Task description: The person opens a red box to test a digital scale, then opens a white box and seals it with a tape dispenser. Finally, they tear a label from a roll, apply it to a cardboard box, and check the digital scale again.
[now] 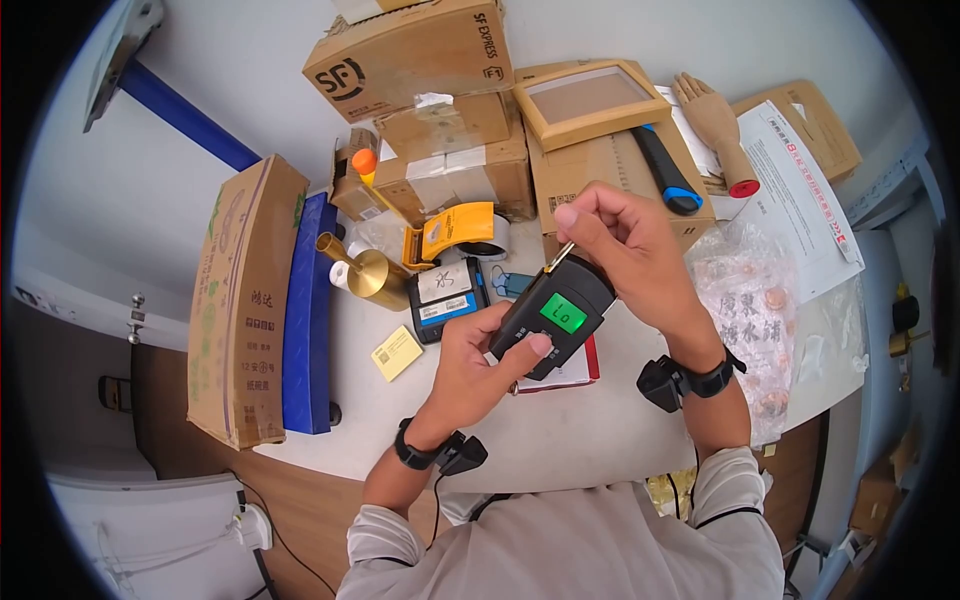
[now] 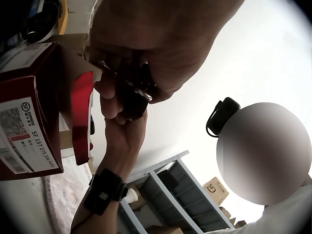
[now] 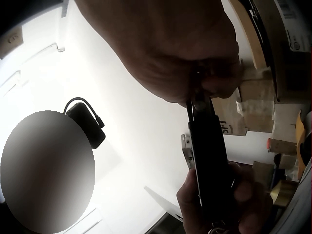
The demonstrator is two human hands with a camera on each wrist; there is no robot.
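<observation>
A black handheld device [image 1: 535, 330] with a green lit screen reading "Lo" is held above the table in the head view. The left hand [image 1: 475, 372] grips its lower end, the thumb on its face below the screen. At the upper end, the right hand [image 1: 635, 255] pinches a thin metal piece [image 1: 560, 257] between thumb and finger. In the right wrist view the device [image 3: 210, 161] appears edge-on, the right hand [image 3: 180, 53] at its top and the left hand's fingers [image 3: 192, 195] around its bottom. The left wrist view shows the left hand [image 2: 156, 44] in shadow.
Behind the hands stand cardboard boxes [image 1: 450, 180], a wooden frame [image 1: 590, 100] and a mannequin hand [image 1: 715, 125]. A yellow tape dispenser [image 1: 455, 230], brass vessel [image 1: 378, 280] and yellow notes [image 1: 397, 352] lie left of the device. Bubble wrap [image 1: 745, 330] is at right; a red-edged box [image 1: 575, 372] sits beneath.
</observation>
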